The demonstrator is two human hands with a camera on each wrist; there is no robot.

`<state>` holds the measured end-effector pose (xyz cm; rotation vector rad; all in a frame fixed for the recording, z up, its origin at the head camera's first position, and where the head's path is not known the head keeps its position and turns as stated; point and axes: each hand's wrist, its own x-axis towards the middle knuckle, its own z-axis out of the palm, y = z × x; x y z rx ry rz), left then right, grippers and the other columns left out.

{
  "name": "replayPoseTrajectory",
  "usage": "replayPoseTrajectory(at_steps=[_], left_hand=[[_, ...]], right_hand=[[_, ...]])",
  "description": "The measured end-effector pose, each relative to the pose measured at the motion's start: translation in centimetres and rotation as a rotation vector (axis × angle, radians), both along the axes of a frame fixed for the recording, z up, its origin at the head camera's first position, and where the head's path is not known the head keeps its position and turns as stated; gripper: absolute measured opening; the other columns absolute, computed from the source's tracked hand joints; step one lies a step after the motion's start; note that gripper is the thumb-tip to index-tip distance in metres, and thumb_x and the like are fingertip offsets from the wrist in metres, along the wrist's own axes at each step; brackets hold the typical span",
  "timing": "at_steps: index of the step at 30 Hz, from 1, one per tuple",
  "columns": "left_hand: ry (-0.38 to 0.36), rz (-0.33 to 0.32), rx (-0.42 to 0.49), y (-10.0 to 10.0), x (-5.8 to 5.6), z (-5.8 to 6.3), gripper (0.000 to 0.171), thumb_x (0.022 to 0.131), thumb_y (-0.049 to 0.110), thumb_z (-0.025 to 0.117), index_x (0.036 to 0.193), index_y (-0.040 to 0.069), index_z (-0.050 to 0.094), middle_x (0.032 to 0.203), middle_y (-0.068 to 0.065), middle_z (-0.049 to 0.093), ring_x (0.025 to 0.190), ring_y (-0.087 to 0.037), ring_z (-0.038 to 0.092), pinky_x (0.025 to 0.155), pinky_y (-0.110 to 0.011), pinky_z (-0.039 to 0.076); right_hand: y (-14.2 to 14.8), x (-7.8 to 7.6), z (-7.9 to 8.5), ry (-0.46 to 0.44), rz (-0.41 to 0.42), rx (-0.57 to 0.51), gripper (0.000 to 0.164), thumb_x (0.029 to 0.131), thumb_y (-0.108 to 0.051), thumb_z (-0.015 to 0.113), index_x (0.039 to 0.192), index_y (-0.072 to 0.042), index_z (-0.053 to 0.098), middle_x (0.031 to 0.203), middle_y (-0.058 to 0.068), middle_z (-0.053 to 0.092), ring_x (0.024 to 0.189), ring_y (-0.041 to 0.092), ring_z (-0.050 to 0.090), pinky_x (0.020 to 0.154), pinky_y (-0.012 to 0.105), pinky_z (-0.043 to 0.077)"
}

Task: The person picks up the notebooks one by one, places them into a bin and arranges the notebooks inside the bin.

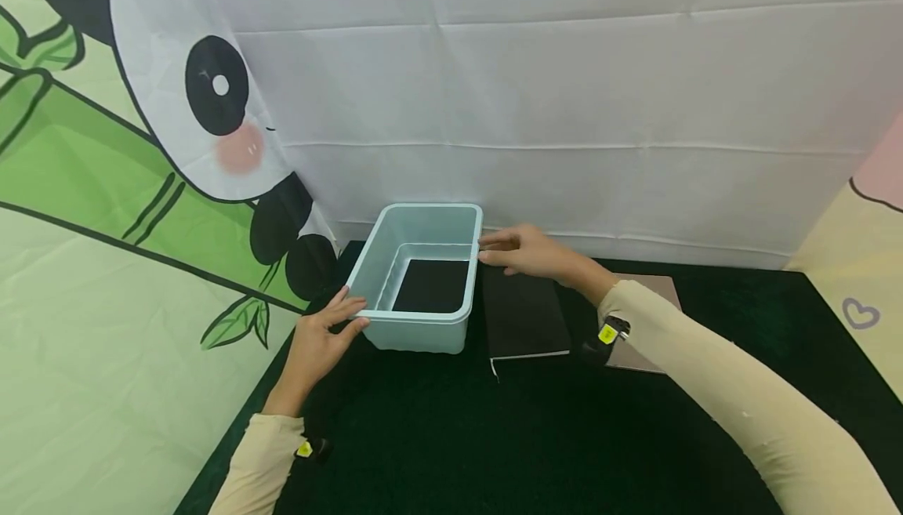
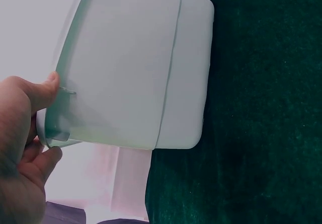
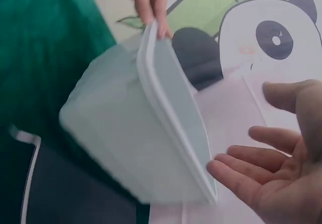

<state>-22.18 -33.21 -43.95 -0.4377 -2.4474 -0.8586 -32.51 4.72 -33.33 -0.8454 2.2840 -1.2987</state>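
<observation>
A pale blue plastic bin [image 1: 416,335] stands on the dark green cloth, its open top facing up. My left hand [image 1: 320,342] pinches the rim at the near left corner, thumb and fingers on either side of it in the left wrist view. Beside the right rim is my right hand [image 1: 529,252], its fingers loosely spread and holding nothing, fingertips right at the edge [image 3: 209,183]. A flat black rectangle [image 1: 432,286] lies on the floor of the bin. Below my right hand lies a black notebook [image 1: 527,319] with a white ribbon.
To the right, a beige-pink flat notebook [image 1: 638,357] lies partly hidden under my right forearm. A white backdrop [image 1: 564,107] hangs close behind the bin, and a panda-printed sheet [image 1: 169,107] borders the left side. Dark green cloth [image 1: 494,444] covers the table.
</observation>
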Motion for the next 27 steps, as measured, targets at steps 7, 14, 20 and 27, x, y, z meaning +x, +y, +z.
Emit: replayPoseTrajectory(at_steps=[7,14,20,27], left_hand=[[0.006,0.006,-0.001,-0.1,0.1,0.1,0.034,0.087,0.009,0.081,0.12,0.002,0.075,0.123,-0.013,0.073,0.134,-0.038,0.056,0.093,-0.057,0.054],[0.018,-0.002,0.004,0.1,0.0,-0.1,0.035,0.087,0.009,0.081,0.121,0.003,0.075,0.123,-0.014,0.073,0.134,-0.038,0.055,0.092,-0.056,0.055],[0.015,0.005,0.006,0.0,-0.1,-0.2,0.036,0.087,0.009,0.081,0.122,0.005,0.075,0.123,-0.013,0.073,0.134,-0.037,0.056,0.092,-0.055,0.055],[0.009,0.003,0.002,0.0,-0.1,-0.3,0.036,0.088,0.009,0.081,0.122,0.003,0.074,0.124,-0.013,0.072,0.134,-0.038,0.055,0.091,-0.055,0.055]], right_hand=[[6.7,1.4,-2.9,0.302,-0.06,0.084,0.058,0.104,-0.039,0.06,0.155,-0.013,0.046,0.157,0.013,0.047,0.142,0.036,0.048,0.113,0.057,0.041],[13.1,2.8,-6.5,0.35,-0.206,0.143,0.057,0.106,-0.04,0.056,0.157,-0.019,0.042,0.157,0.018,0.045,0.135,0.044,0.052,0.104,0.065,0.046],[17.1,3.9,-9.8,0.392,-0.262,0.18,0.056,0.107,-0.037,0.055,0.155,-0.01,0.045,0.152,0.024,0.048,0.129,0.047,0.057,0.1,0.063,0.049],[21.1,5.4,-13.2,0.425,-0.339,0.287,0.057,0.105,-0.038,0.059,0.152,-0.008,0.048,0.148,0.033,0.048,0.12,0.057,0.058,0.092,0.068,0.051]])
